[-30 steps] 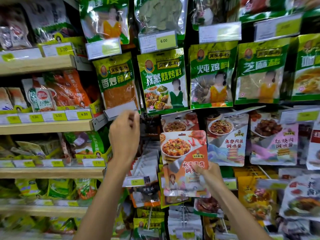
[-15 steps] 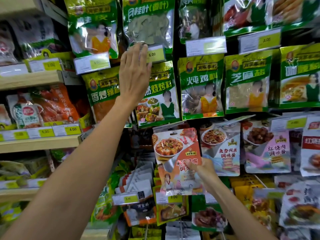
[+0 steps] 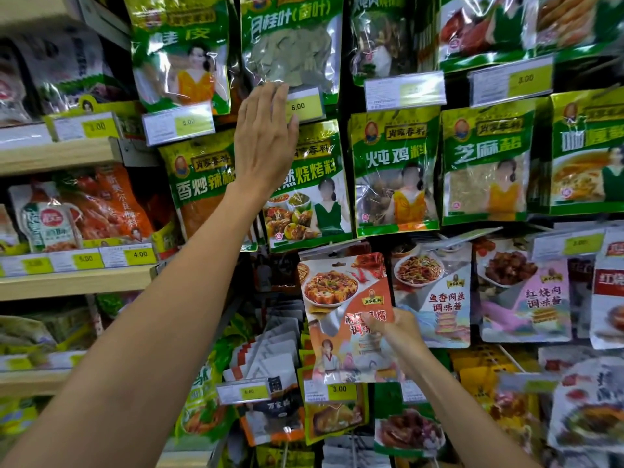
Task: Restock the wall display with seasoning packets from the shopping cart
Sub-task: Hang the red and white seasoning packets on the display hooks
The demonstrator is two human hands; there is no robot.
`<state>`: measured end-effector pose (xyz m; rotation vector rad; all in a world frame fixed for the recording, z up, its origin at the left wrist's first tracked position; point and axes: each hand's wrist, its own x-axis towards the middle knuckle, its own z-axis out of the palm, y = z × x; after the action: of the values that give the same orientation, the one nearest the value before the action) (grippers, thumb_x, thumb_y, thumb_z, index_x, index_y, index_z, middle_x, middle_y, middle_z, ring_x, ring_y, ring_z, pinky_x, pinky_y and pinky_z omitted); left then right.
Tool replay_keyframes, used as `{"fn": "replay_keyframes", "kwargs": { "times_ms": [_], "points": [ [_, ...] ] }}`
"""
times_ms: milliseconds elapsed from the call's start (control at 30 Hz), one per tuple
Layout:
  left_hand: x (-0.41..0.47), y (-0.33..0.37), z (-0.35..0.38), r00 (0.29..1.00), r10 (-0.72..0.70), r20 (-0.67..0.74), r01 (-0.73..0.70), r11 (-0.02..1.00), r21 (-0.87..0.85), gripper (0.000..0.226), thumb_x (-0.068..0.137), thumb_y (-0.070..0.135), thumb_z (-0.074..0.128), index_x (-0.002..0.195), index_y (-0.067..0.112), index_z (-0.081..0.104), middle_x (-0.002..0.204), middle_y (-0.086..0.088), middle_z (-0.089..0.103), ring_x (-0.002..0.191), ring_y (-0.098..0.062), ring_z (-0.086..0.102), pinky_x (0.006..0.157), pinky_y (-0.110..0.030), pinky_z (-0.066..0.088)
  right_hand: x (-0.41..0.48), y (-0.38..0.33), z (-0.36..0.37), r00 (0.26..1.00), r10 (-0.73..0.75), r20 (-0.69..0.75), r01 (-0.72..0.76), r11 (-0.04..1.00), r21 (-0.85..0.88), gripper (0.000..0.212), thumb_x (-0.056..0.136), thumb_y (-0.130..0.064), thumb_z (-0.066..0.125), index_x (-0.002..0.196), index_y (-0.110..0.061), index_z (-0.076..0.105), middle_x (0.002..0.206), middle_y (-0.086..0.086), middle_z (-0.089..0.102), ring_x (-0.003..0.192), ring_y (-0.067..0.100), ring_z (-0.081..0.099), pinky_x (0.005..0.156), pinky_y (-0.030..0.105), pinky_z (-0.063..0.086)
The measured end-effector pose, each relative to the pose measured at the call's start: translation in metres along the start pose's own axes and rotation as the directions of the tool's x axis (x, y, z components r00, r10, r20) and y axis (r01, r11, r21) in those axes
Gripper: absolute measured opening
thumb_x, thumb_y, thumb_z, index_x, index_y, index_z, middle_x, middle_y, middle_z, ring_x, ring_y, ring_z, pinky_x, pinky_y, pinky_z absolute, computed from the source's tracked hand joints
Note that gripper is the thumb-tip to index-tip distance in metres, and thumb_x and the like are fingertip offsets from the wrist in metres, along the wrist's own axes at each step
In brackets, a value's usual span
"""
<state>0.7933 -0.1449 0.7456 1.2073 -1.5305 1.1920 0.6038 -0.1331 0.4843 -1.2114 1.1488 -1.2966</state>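
The orange seasoning packet [image 3: 344, 315], printed with a plate of tofu in red sauce, is held upright in front of the wall display [image 3: 418, 231], in the middle row of hanging sauce pouches. Its top edge sits just under a green barbecue spice bag [image 3: 314, 197], and its lower edge overlaps a yellow price tag marked 3.00 [image 3: 339, 389]. The right hand [image 3: 401, 332] grips the packet at its right edge, about halfway down, with the thumb pressed flat on the front and the other fingers curled out of sight behind it. Just to the right hangs a white sauce pouch with a noodle picture [image 3: 434, 292], and beyond that a pink one showing braised meat [image 3: 523, 295].

The left hand [image 3: 263, 136] is raised well above the packet, palm toward the display, its fingers straight and close together and holding nothing. Its fingertips [image 3: 270, 92] lie against the bottom of a bay leaf bag [image 3: 290, 49] and cover the left end of the price tag marked 6.00 [image 3: 304, 104]; whether they press on it cannot be told. The forearm crosses a chilli powder bag [image 3: 202, 187].

To the left, wooden shelves [image 3: 67, 282] carry more bags behind yellow price labels. Below the held packet, more pouches hang in rows, several of them blurred.
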Motion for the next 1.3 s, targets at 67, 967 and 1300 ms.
{"fn": "replay_keyframes", "kwargs": {
  "times_ms": [67,967,1300],
  "points": [
    [0.000,0.001,-0.001,1.000,0.003,-0.006,-0.003,1.000,-0.005,0.048,0.102,0.029,0.029,0.139,0.001,0.040,0.138,-0.017,0.046,0.131,-0.029,0.040,0.112,-0.036,0.025,0.000,-0.002,0.002,1.000,0.003,-0.006,-0.003,1.000,-0.006,0.008,0.085,-0.015,0.070,0.084,-0.008,0.066,0.081,0.000,0.070,0.076,0.011,0.064,0.060,0.021,0.043],
    [0.000,-0.003,0.001,0.997,0.041,-0.062,-0.042,0.999,-0.025,0.047,0.101,0.030,0.032,0.135,0.002,0.045,0.133,-0.016,0.050,0.125,-0.028,0.045,0.109,-0.034,0.029,0.091,0.018,0.035,0.967,0.012,-0.254,-0.057,0.983,-0.173,0.027,0.091,-0.024,0.063,0.073,-0.007,0.052,0.078,0.009,0.055,0.083,0.029,0.054,0.071,0.036,0.039],
    [-0.010,-0.001,-0.014,0.999,0.013,-0.029,-0.015,0.996,-0.086,0.046,0.101,0.024,0.031,0.140,0.001,0.040,0.143,-0.015,0.043,0.135,-0.026,0.037,0.116,-0.033,0.021,0.045,0.010,0.031,0.972,-0.092,-0.216,-0.013,0.898,-0.441,0.039,0.101,-0.019,0.043,0.128,0.008,0.041,0.120,0.027,0.057,0.110,0.039,0.056,0.083,0.037,0.044]
  ]
}}
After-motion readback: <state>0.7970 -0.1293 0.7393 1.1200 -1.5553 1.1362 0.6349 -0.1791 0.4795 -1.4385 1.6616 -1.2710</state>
